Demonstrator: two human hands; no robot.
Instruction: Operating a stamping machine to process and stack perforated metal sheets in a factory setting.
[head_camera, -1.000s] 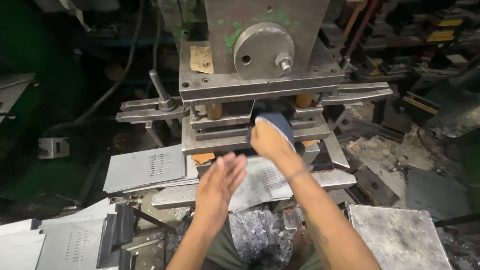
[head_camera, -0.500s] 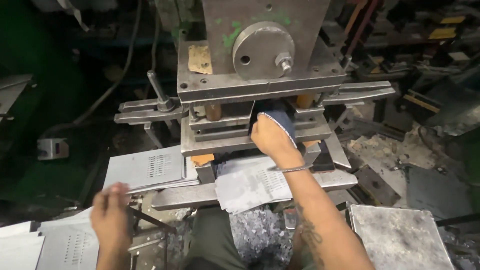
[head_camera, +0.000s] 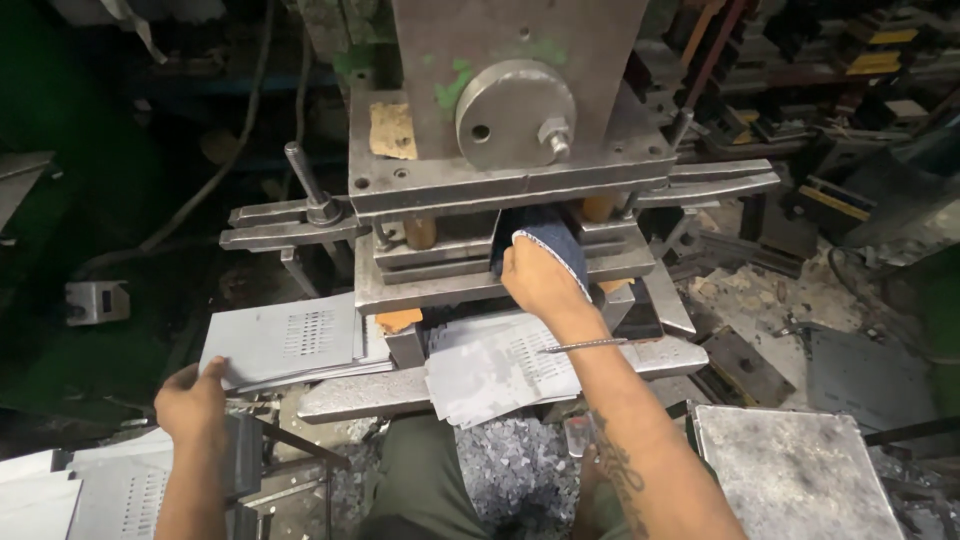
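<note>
A grey steel punch press (head_camera: 500, 130) fills the upper middle, its round bolted disc (head_camera: 515, 112) facing out above the stacked die plates (head_camera: 440, 270). Flat clamp bars (head_camera: 285, 225) jut from both sides of the die. The right hand (head_camera: 545, 275) reaches into the die opening, clenched on a blue cloth pad (head_camera: 550, 250). A perforated sheet (head_camera: 500, 365) hangs over the press bed's front edge, just below that wrist. At the bed's left edge, the left hand (head_camera: 190, 405) grasps the corner of a stack of perforated sheets (head_camera: 285, 345). Metal punchings (head_camera: 510, 475) lie heaped below.
</note>
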